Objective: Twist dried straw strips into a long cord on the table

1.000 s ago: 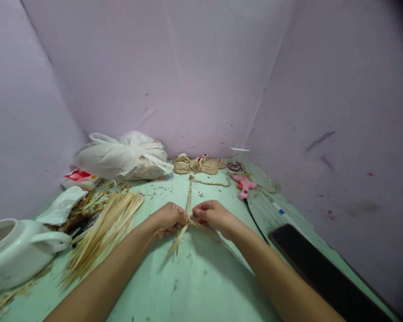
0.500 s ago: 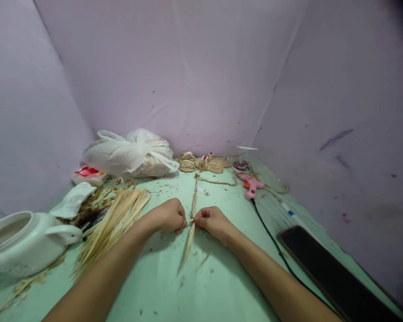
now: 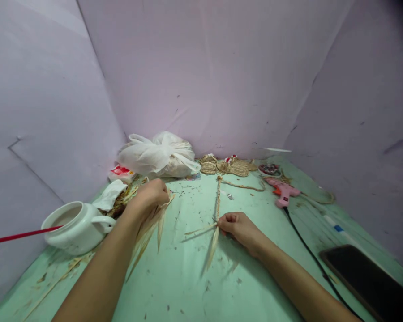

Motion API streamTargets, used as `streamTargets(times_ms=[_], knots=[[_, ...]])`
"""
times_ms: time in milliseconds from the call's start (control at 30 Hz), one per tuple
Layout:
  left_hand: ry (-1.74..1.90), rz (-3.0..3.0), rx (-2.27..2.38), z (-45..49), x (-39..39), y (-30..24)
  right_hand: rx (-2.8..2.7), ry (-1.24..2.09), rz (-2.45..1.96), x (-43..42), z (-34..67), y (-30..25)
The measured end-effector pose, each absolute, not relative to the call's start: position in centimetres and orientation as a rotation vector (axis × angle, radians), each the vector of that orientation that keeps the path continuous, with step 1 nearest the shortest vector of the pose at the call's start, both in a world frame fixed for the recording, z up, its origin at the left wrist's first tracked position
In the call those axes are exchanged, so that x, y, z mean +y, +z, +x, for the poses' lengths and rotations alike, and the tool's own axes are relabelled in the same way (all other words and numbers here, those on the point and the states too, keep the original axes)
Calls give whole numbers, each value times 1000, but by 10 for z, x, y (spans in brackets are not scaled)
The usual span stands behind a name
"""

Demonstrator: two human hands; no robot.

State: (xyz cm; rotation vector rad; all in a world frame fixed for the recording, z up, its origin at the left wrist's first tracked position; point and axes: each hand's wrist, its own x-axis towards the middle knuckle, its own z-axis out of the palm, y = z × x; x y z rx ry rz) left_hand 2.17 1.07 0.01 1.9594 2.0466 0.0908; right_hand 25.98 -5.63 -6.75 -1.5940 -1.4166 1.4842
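My right hand [image 3: 237, 229] pinches the lower end of a thin straw braid [image 3: 218, 199], where loose strands [image 3: 212, 250] fan out toward me and to the left. The braid runs away from me to a small knot, and from there a cord bends right. Over to the left, my left hand [image 3: 152, 193] is closed at the far end of a bundle of pale dried straw strips [image 3: 144, 239]. My forearm covers much of that bundle, and the fingertips are partly hidden.
A white pot [image 3: 75, 228] with a red stick [image 3: 23, 235] stands left. Behind lie a tied white plastic bag [image 3: 161, 154], coiled straw pieces [image 3: 233, 167] and a small dish [image 3: 269, 170]. On the right are a pink glue gun [image 3: 285, 191], its black cable and a phone [image 3: 369, 277].
My left hand has let go near the braid's end and moved left to the straw bundle. The right hand keeps its pinch. A strand now sticks out leftward. The view has turned left.
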Motion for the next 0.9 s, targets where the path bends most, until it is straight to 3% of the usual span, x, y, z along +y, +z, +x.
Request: streamTargets(times_ms=[167,500,900], knots=[[128,2045,2103,29,11,-8,-1421,1475,-1575,-56,261,-70],[121,1876,1426,82,-15,-7,-1378,1472,-1524,-57,260,-65],[75,1669,1242,103,-24,-29,-1397,1410,-1474,-53,261,-75]])
